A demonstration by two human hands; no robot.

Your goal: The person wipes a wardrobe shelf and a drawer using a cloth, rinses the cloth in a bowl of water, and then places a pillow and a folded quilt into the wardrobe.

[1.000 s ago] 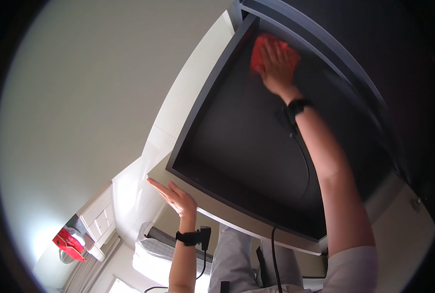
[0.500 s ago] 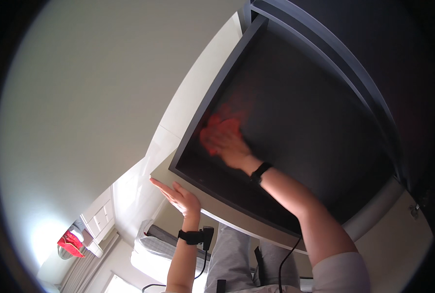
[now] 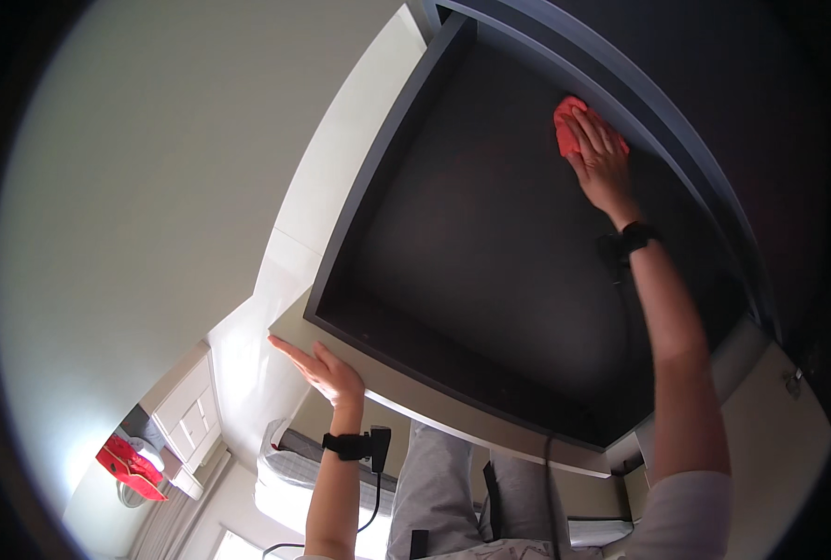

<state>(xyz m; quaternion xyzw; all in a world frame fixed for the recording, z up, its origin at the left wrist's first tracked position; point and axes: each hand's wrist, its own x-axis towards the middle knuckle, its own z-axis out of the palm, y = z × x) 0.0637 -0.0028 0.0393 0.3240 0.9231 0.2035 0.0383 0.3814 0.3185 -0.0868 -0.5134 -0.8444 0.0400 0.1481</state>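
Observation:
A dark grey drawer (image 3: 490, 205) stands pulled out in front of me. Inside it, close to the far right edge, my right hand (image 3: 602, 168) holds a red cloth (image 3: 570, 126) against the bottom panel. The fingers lie stretched over the cloth, which shows beyond the fingertips and at the side. My left hand (image 3: 333, 373) is at the left end of the light drawer front (image 3: 453, 418), fingers extended and nothing in its grasp.
A pale wall (image 3: 154, 187) rises on the left. Dark cabinet framing (image 3: 611, 70) borders the far side of the drawer. Black cables hang from the wristbands, one crossing the drawer front. Beyond the left arm are a bed (image 3: 275, 485) and a white chest (image 3: 187, 411).
My right hand has carried the red cloth across the drawer bottom from the left side to the far right. The left hand stays at the drawer front.

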